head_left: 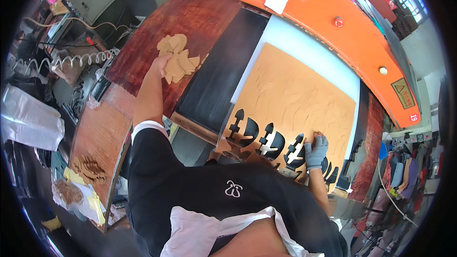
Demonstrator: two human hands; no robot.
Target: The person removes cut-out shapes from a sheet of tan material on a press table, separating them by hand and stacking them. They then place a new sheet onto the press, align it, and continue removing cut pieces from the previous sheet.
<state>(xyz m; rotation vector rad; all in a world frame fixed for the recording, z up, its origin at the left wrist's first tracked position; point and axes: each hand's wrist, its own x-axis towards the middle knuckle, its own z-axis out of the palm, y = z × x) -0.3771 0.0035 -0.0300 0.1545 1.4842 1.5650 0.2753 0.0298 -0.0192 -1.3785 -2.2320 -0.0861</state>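
At the far left of the work surface, my left hand (164,63) is closed on a loose bunch of tan cut pieces (179,62), curved and pointed in shape. Part of its fingers is hidden by them. A large tan sheet (297,95), creased all over, lies to the right on a white board (304,38). Along its near edge runs a row of cut-out openings (247,132), dark and pale inside. Beside these openings my right hand (316,151), in a grey glove with bare fingertips, rests with bent fingers close together. What they hold, if anything, is too small to make out.
An orange machine beam (314,4) with a red button (338,22) arches over the far side. A black strip (223,66) separates the reddish board (190,14) from the sheet. Yellow and clear scraps (81,195) lie on a lower wooden table (102,133) at left.
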